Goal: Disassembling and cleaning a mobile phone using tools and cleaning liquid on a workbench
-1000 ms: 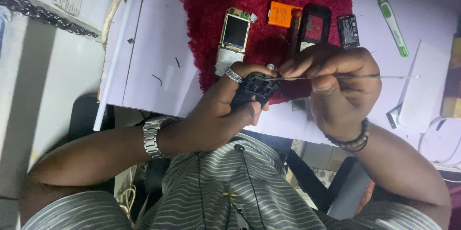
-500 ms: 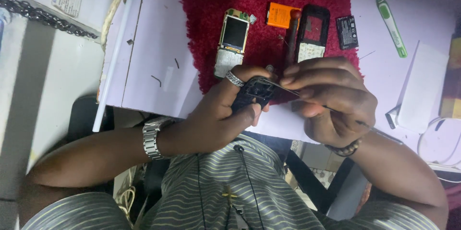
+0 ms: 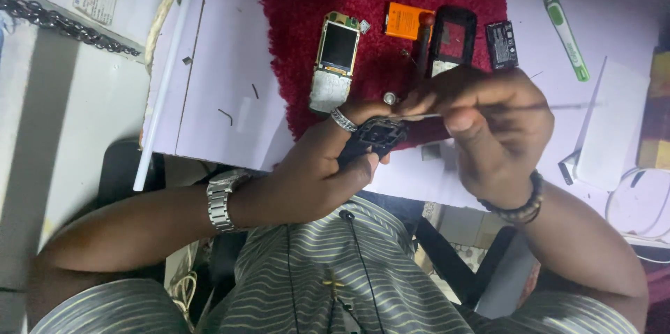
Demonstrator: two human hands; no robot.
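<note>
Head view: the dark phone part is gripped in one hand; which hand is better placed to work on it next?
Probably the right hand: it pinches a thin tool whose tip meets the dark phone part, while the left hand is occupied gripping that part.

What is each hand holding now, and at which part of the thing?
The left hand grips a black phone part by its lower end. The right hand pinches a thin metal tool near its working end; the shaft sticks out sideways.

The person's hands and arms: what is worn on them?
The left hand has a silver ring on one finger, and a silver metal-link watch sits on that wrist. The right hand wears a dark beaded bracelet at the wrist. Both forearms are bare; short grey striped sleeves show near the shoulders.
</note>
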